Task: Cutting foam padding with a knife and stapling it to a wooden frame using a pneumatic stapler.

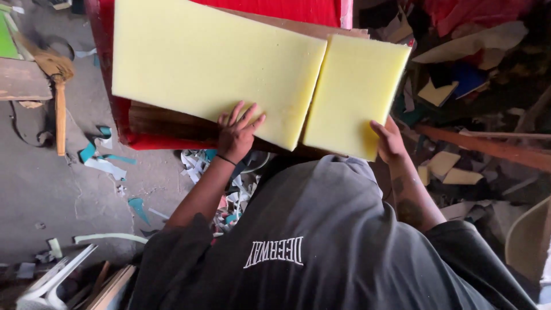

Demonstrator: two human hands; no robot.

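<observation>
So there are two slabs of pale yellow foam here, both lying flat on a wooden board (166,123) that sits over something covered in red fabric (298,10). I'll use the big foam sheet (212,63) as the anchor. It's a wide rectangle, soft-looking, with a fine porous surface, clean straight edges and a visibly thick side wall along its near edge. Just to the right of it, touching along a slightly angled seam, is the smaller foam piece (356,92), same colour and thickness, taller than it is wide and turned a little out of line.

The left hand (236,133) lies flat on the near edge of the big foam sheet, fingers spread and pressing down, not gripping anything; there's a thin dark band on that wrist. The right hand (389,140) is at the near right corner of the smaller foam piece, fingers curled onto its edge, though I can't tell if it's really pinching.

Left of the big sheet, down on the grey floor (40,189), lie scraps of teal and white offcuts (103,161) and a wooden-handled broom (57,86).
</observation>
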